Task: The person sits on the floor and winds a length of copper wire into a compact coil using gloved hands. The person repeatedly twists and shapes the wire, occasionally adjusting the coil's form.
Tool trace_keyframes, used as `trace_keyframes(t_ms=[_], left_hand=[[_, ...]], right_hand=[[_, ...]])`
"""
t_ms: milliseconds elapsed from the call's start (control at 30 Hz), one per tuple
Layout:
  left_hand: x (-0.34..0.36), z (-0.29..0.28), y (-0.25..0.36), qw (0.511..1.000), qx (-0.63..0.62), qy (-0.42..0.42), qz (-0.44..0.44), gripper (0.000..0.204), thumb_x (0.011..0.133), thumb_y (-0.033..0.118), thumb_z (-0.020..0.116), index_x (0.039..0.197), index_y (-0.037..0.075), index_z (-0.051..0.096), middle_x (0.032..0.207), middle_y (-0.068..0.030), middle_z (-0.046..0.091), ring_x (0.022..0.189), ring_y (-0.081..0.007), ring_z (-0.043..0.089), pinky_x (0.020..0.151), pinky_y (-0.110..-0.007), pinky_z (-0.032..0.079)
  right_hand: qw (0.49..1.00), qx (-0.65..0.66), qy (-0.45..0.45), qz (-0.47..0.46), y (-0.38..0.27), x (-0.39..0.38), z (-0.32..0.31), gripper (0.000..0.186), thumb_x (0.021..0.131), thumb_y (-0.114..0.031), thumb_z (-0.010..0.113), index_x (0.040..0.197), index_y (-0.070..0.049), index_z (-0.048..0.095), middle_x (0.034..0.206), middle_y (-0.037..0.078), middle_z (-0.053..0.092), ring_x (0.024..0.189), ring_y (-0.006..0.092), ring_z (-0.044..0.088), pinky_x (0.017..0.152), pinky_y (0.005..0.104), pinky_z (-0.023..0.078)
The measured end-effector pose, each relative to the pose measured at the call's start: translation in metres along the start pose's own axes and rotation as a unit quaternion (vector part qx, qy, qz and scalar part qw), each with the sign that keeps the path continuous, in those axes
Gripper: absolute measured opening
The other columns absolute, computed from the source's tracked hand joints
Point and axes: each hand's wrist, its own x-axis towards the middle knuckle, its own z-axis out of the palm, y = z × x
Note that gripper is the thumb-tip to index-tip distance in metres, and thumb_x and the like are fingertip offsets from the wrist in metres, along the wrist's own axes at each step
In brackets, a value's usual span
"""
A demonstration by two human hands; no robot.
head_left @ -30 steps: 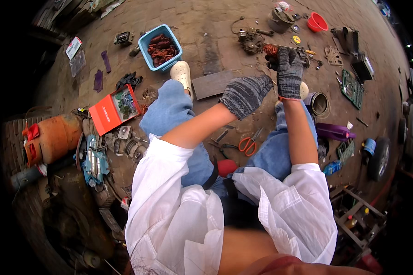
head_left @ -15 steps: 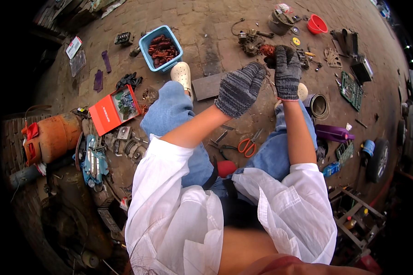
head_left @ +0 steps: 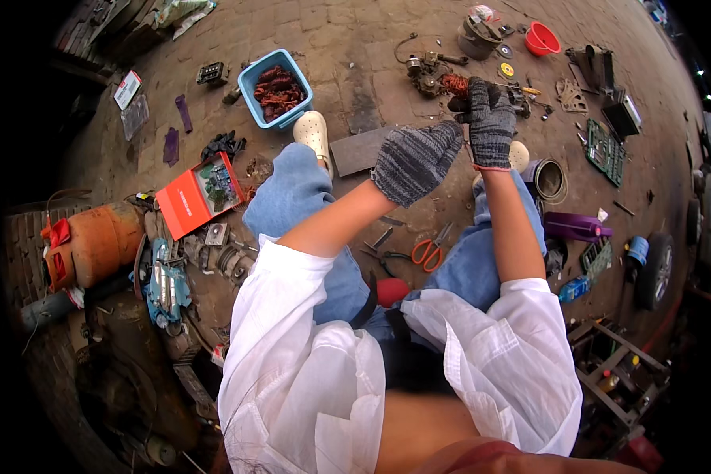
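Grey-and-black knit work gloves cover both of my hands. My left hand [head_left: 417, 164] is closed in a pinch in front of my knees, its fingertips pointing toward the other hand. A little higher and to the right, my right hand [head_left: 491, 126] has its fingers bent together, thumb side to the left. A thin strand seems to show between the hands, too fine to name. What either hand grips is hidden. Just beyond the right fingers lies a bundle of reddish copper wire [head_left: 453, 84] beside a greasy motor part [head_left: 425, 69]. Below the hands, orange-handled scissors [head_left: 426, 254] rest on the ground.
A blue basin [head_left: 249, 73] of copper windings stands by my left shoe. A flat metal plate [head_left: 355, 152] lies between my feet. Around me are a red box [head_left: 183, 205], an orange gas cylinder [head_left: 95, 245], a green socket set [head_left: 604, 152] and a red bowl [head_left: 542, 38].
My left hand has turned slightly and shifted a little right, nearer the right hand. The right hand has moved slightly left, its fingers changing shape. The whole scene has shifted slightly with my head.
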Motion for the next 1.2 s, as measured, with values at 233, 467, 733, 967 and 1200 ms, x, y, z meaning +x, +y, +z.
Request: trace_keyframes(t_ms=[233,467,733,967,1200], left_hand=[[0.005,-0.011,0.002,0.998,-0.014,-0.062,0.013,0.03,0.075,0.017,0.052,0.102,0.005,0.055,0.082,-0.0124,0.059,0.062,-0.0281,0.056,0.053,-0.037,0.044],[0.018,-0.06,-0.048,1.0,0.003,0.009,-0.014,0.026,0.074,0.021,0.06,0.098,0.01,0.062,0.1,-0.0077,0.06,0.071,-0.0296,0.06,0.063,-0.036,0.048],[0.019,-0.045,-0.079,0.977,-0.207,0.011,-0.048,0.026,0.08,0.023,0.059,0.095,0.002,0.063,0.087,-0.0147,0.064,0.076,-0.0268,0.061,0.07,-0.034,0.048],[0.018,-0.006,-0.061,0.949,-0.251,-0.181,-0.062,0.025,0.08,0.005,0.05,0.103,0.008,0.061,0.101,-0.0103,0.061,0.091,-0.027,0.057,0.081,-0.033,0.046],[0.01,0.021,-0.046,0.996,-0.049,-0.067,0.024,0.024,0.085,0.027,0.046,0.087,0.006,0.059,0.08,-0.0147,0.061,0.076,-0.0324,0.059,0.066,-0.042,0.046]], right_hand=[[0.992,-0.09,-0.038,-0.074,-0.026,-0.012,-0.002,0.024,0.088,-0.021,0.052,0.093,0.001,0.058,0.077,0.01,0.063,0.067,0.0147,0.06,0.06,0.0273,0.047],[0.974,0.137,-0.176,-0.044,-0.042,-0.018,-0.002,0.022,0.086,-0.016,0.056,0.098,0.002,0.057,0.083,0.008,0.062,0.074,0.0108,0.056,0.066,0.0241,0.047],[0.927,0.182,-0.322,0.052,-0.048,-0.019,-0.012,0.024,0.086,-0.018,0.054,0.104,-0.001,0.052,0.086,0.006,0.058,0.071,0.0113,0.056,0.061,0.0243,0.048],[0.949,-0.123,-0.065,-0.284,-0.034,-0.004,-0.009,0.023,0.084,-0.018,0.056,0.1,-0.001,0.053,0.076,0.007,0.059,0.064,0.0147,0.058,0.059,0.027,0.047],[0.975,-0.128,0.038,-0.176,-0.012,-0.006,-0.003,0.02,0.085,-0.018,0.056,0.094,0.001,0.056,0.073,0.009,0.058,0.065,0.0135,0.057,0.061,0.0277,0.046]])
